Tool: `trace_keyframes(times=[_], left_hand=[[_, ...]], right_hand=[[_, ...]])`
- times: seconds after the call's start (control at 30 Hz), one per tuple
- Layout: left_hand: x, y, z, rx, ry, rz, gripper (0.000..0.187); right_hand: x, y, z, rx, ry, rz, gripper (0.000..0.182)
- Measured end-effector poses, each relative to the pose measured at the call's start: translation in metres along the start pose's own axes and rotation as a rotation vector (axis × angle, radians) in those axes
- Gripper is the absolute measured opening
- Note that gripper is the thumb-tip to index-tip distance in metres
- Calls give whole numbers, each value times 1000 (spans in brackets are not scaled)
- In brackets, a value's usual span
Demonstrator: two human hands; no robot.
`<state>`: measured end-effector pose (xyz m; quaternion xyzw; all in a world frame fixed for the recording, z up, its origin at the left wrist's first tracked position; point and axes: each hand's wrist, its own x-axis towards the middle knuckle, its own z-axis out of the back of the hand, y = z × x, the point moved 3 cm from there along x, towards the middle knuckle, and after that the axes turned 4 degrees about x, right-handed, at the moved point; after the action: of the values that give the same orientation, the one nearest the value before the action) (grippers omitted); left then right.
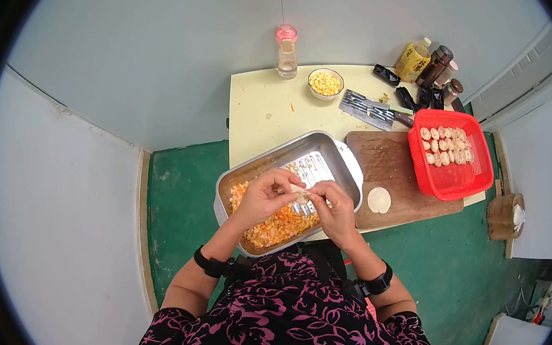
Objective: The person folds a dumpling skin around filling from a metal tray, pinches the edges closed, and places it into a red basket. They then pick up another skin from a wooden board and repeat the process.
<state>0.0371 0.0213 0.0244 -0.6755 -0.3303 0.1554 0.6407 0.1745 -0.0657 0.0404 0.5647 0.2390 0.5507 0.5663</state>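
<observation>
My left hand (pixel 262 196) and right hand (pixel 334 209) pinch a dumpling (pixel 299 194) above the tray (pixel 278 149); a wrapper (pixel 379 200) lies on the board (pixel 384 160).

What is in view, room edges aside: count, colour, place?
dough: one, pale, in hands
filling: one heap, mostly orange, in tray
tray: one, silver, beneath hands
wrapper: one, cream, on board
board: one, brown, on table
dumplings: many, pale, in basket
basket: one, red, board's right end
knives: two, dark-bladed, behind board
bowl: one, white, behind tray
corn: many, yellow, in bowl
bottles: three, clear, yellow, dark, table's back
jars: two, brownish, back right
black items: several, black, back right
table: one, cream, centre
block: one, brown, far right
shirt: one, black-pink, bottom
wristbands: two, black, on forearms
left hand, right hand: one each, bare, over tray
</observation>
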Motion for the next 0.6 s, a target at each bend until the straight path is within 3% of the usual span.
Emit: trace_keyframes(times=[0.13, 0.43, 0.6], left_hand=[[2, -4, -1, 51, -41, -35, 13], [9, -26, -6, 567, -4, -160, 11], [10, -28, -7, 571, -29, -131, 10]], right_hand=[[2, 2, 0, 30, -41, -1, 7], [3, -2, 1, 60, -29, -28, 8], [4, -2, 2, 70, -24, -4, 8]])
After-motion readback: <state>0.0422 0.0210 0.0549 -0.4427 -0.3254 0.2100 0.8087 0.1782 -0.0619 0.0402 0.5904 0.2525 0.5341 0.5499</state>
